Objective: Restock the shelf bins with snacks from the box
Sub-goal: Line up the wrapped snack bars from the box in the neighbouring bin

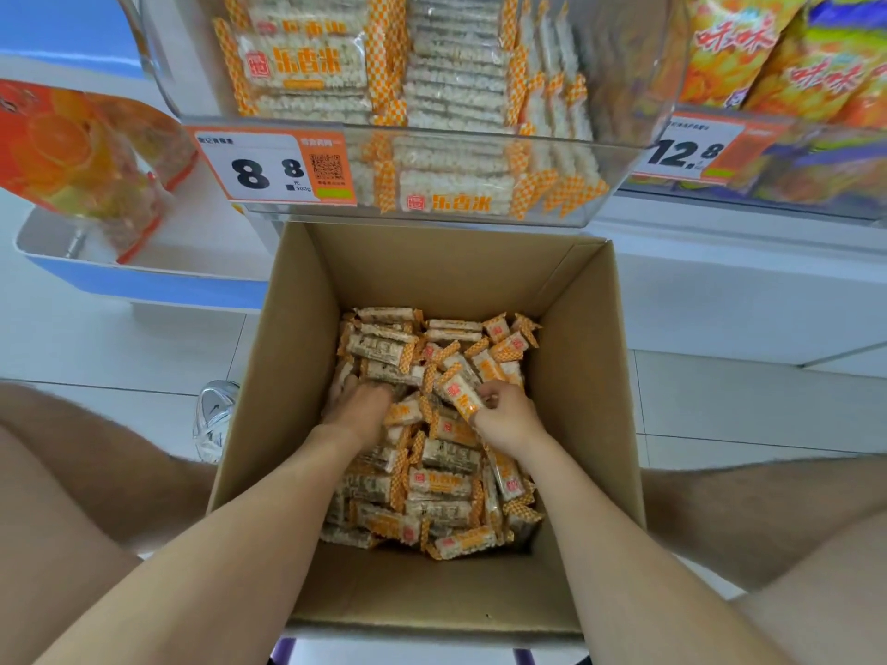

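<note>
Tiles of glossy white make up the floor (744, 415), and on it, between the person's bare knees, stands a tall brown cardboard box (297, 338) with its top open. Just above the box's far edge juts a clear plastic shelf bin (629, 112), already holding neat stacks of puffed-rice bars in orange-checked wrappers (456, 88), some lying flat and some stood on edge. The same snack lies deep in the box as a loose heap of small wrapped bars (432, 491), pointing every which way and covering its bottom. An orange-and-white price label reading 8.8 (273, 168) is fixed to the bin's front at the left.

Both bare forearms reach down into the box. The left hand (357, 410) lies palm down on the heap with its fingertips sunk among the wrappers; from where I stand I cannot tell whether it has closed on anything. The right hand (509, 417), just beside it, is curled, thumb and fingers pinching one single wrapped bar (458, 393), which is tilted with its far end raised a little above the heap.
</note>
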Demonstrator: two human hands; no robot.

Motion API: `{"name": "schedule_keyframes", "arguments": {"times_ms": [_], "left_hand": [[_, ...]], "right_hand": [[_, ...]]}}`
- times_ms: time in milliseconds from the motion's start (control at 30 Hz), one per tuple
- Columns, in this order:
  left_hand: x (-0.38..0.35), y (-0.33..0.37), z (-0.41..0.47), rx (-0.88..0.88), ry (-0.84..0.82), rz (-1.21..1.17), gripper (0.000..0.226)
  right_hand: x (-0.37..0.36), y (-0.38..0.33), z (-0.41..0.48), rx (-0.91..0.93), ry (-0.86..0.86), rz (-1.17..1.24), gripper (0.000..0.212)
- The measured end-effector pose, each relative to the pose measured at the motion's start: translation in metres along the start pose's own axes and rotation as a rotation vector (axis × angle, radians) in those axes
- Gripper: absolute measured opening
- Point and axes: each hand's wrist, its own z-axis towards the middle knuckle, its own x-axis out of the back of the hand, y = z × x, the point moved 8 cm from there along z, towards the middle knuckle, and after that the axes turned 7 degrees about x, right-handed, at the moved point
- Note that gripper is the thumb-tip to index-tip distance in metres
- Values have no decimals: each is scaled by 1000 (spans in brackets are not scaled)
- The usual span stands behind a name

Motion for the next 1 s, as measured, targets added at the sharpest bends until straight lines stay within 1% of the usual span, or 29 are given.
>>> {"name": "schedule_keyframes", "arguments": {"times_ms": [67, 133, 200, 267, 333, 367, 433, 500, 567, 600, 700, 733, 800, 900, 1000], "left_hand": [[7, -2, -1, -21, 69, -148, 31], [23, -3, -7, -74, 138, -371, 32], [40, -3, -14, -124, 112, -559, 43], [62, 2, -26, -152, 72, -673, 61], [90, 5, -39, -180, 123, -729, 77], [102, 6, -45, -192, 158, -752, 79], [122, 7, -59, -231, 194, -792, 76], [138, 8, -72, -290, 189, -809, 70], [153, 11, -88, -358, 157, -817, 62], [161, 12, -96, -375, 145, -818, 57], [188, 11, -119, -407, 154, -798, 34], [199, 10, -126, -416, 173, -777, 27], [224, 4, -142, -423, 212, -747, 22], [265, -6, -170, -430, 281, -758, 25], [301, -18, -197, -481, 359, -893, 34]], "right_hand": [[6, -6, -2, 6, 11, 45, 46], [16, -17, -4, 46, 52, 97, 39], [25, -31, -7, 118, 84, 144, 27], [31, -47, -11, 198, 80, 160, 27], [33, -64, -17, 283, 47, 154, 27], [34, -71, -22, 325, 34, 148, 26], [37, -85, -31, 373, 17, 148, 26], [42, -95, -41, 398, 1, 140, 27], [47, -103, -49, 428, -9, 72, 30], [48, -107, -54, 443, -22, 28, 33], [50, -122, -70, 515, -57, -51, 57], [52, -130, -76, 549, -49, -58, 59], [58, -152, -91, 626, -9, -59, 52], [66, -191, -117, 745, 43, -7, 45], [78, -227, -142, 859, 115, 14, 36]]}}
